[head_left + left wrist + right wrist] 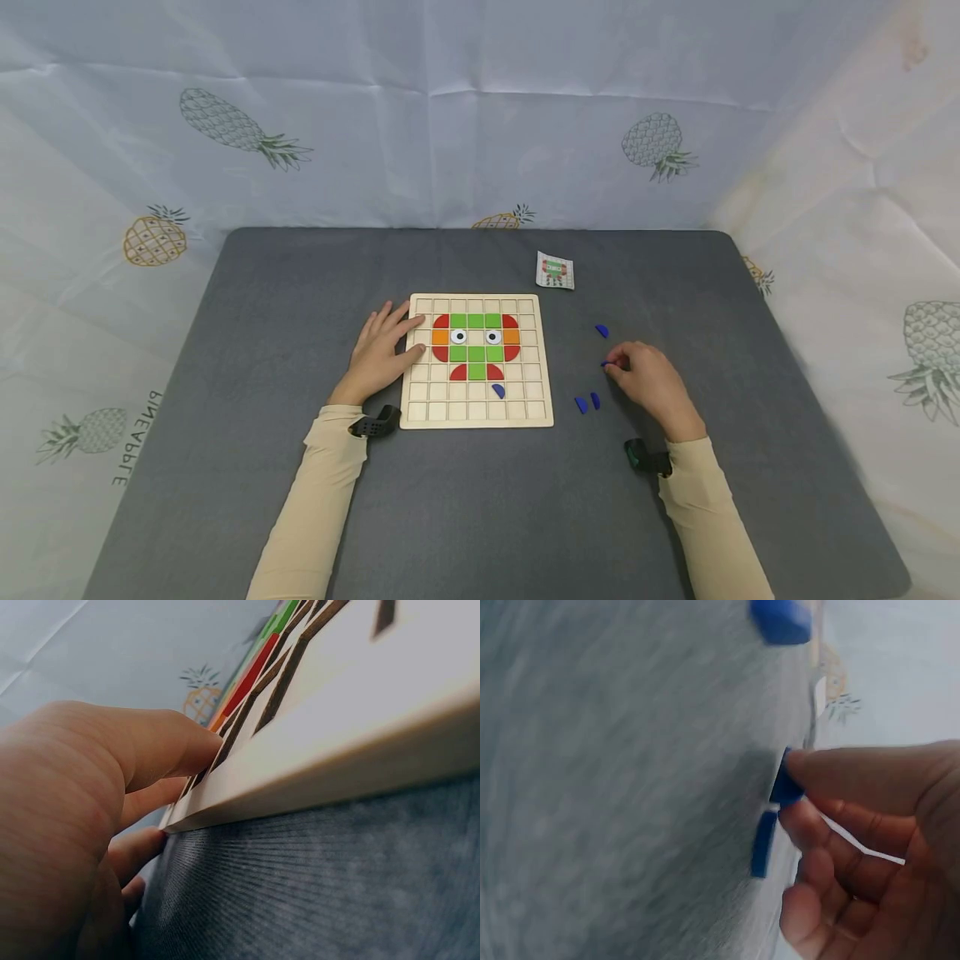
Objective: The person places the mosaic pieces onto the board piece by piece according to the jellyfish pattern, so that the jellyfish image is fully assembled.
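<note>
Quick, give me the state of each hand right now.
Left hand: open, fingers straight, resting on the left edge of the wooden board.
Right hand: closed, fingertips pinching a blue piece on the grey mat.

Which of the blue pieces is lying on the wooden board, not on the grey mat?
The blue piece just below the red and green figure. It alone sits on the board; the others lie on the mat near the right hand.

Open grey mat (720, 333) ahead and right of the right hand (651, 385); two loose blue pieces (587, 402) just beside its left, the wooden board (542, 367) farther that way.
</note>
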`<state>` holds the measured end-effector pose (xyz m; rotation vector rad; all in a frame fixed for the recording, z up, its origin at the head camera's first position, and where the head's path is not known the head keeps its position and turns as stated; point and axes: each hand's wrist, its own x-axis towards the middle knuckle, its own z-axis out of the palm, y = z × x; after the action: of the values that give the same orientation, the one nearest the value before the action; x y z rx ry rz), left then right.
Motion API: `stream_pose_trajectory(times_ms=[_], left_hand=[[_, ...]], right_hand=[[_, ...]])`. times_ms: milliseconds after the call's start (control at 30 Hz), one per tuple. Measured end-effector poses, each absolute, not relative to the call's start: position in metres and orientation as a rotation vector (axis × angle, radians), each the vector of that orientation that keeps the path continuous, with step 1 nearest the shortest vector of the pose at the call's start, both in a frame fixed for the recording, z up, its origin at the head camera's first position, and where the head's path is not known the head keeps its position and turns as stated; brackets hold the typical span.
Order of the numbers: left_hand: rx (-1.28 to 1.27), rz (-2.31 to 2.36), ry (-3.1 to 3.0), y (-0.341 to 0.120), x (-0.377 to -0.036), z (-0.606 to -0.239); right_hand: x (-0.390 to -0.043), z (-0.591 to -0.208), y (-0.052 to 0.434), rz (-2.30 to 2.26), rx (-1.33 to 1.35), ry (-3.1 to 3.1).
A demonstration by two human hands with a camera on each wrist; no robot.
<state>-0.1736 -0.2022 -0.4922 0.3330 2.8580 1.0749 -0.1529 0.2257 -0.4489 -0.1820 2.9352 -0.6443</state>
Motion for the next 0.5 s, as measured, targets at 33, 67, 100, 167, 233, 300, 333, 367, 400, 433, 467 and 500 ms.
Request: stream_pose_trajectory(times_ms=[33,67,100,167,233,300,333,367,400,433,467,500], left_hand=[[0.335,1.073,2.857,-0.202,-0.174,-0.493],[0.336,1.073,2.857,-0.202,-0.174,-0.493],[0.337,1.074,2.857,-0.202,-0.174,-0.493],[0.336,1.076,2.857,-0.202,-0.174,-0.493],[0.335,1.077,2.859,-0.202,-0.174,-0.493],[0.333,1.078,2.857,-0.202,-0.174,-0.493],[0.332,1.077,2.856,-0.202,-0.174,-0.493],[0.332,1.076,2.856,-0.202,-0.174,-0.493],[0.330,1.072,2.857,-0.202,-0.174,-0.493],[0.327,1.071,2.857,-0.202,-0.174,-0.493],[0.324,1.069,2.857,-0.202,-0.174,-0.494],[0.322,1.067,2.858,-0.202,-0.174,-0.493]], right_hand=[[-0.152,-0.448,0.225,-0.673,-0.186,2.925],[-0.152,-0.447,0.224,-0.707,-0.192,2.916],[-0.151,-0.446,0.223,-0.743,-0.199,2.904],[-0.149,-0.441,0.218,-0.828,-0.213,2.873],[-0.146,-0.435,0.211,-0.898,-0.236,2.842],[-0.143,-0.429,0.202,-0.956,-0.265,2.809],[-0.142,-0.427,0.197,-0.980,-0.282,2.794],[-0.141,-0.426,0.192,-0.998,-0.300,2.777],[-0.140,-0.425,0.187,-1.015,-0.316,2.759],[-0.139,-0.425,0.182,-1.030,-0.335,2.741],[-0.138,-0.424,0.177,-1.044,-0.345,2.722],[-0.137,-0.424,0.171,-1.060,-0.359,2.702]])
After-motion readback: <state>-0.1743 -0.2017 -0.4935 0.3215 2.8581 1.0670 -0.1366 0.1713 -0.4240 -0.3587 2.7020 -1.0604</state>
